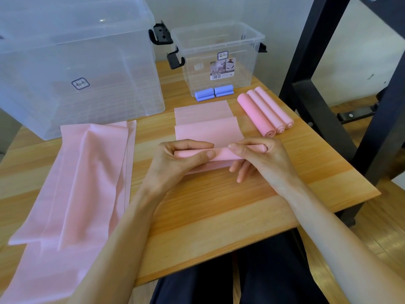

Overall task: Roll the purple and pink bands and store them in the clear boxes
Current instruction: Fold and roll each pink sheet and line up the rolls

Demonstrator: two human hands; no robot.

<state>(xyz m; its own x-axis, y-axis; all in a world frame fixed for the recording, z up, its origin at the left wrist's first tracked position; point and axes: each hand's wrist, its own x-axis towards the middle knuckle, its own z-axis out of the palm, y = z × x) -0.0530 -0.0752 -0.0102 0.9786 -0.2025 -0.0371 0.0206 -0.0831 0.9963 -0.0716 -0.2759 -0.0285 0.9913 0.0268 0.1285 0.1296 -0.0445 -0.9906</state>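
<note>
Pink band (208,130), mid-tabletop (219,205), near end part-rolled: left hand (175,160) and right hand (258,159) each with grip pinched on the roll, apparently keeping it tight; remainder lies flat toward the small clear box (219,55).

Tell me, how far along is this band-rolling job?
Done: three pink rolls lie together on the table, and two purple rolls sit before the small clear box. In hand: the left hand and right hand roll another pink band. Left: the flat pink bands, and boxing everything.
</note>
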